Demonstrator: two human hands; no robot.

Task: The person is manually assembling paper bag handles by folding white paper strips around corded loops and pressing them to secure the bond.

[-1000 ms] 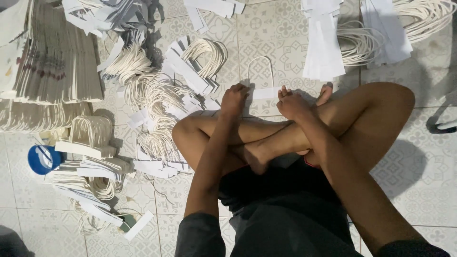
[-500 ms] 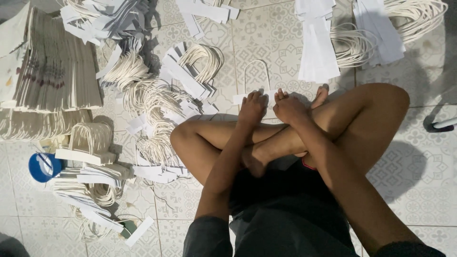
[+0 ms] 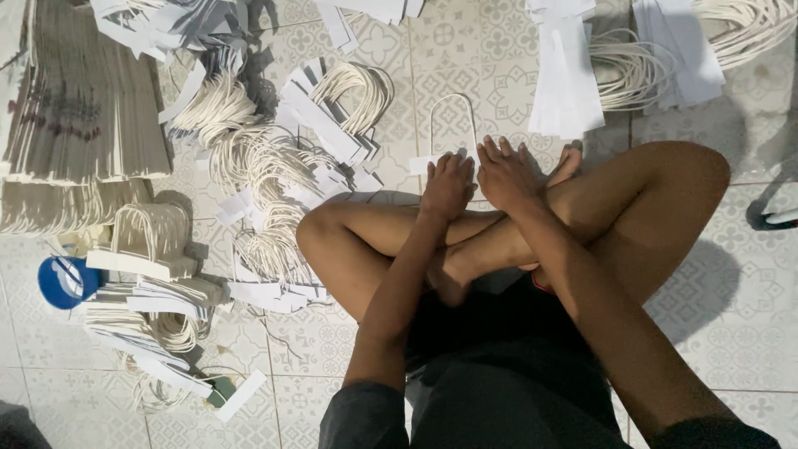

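I sit cross-legged on a patterned tile floor. My left hand [image 3: 447,185] and my right hand [image 3: 504,173] lie side by side, palms down, pressing on a white paper strip [image 3: 421,164] that carries a white cord loop handle [image 3: 452,120]. The loop arches away from me on the floor. Both hands rest just beyond my crossed shins, fingers flat and close together.
Piles of finished cord handles with paper strips [image 3: 266,158] spread to my left. Stacks of flat paper bags [image 3: 79,108] lie at the far left, a blue tape roll [image 3: 62,281] beside them. White paper strips [image 3: 565,75] and cord bundles [image 3: 748,29] lie ahead right.
Both hands have drawn together over the strip and now press flat on it. The view has shifted slightly, bringing the handle's loop fully into sight.
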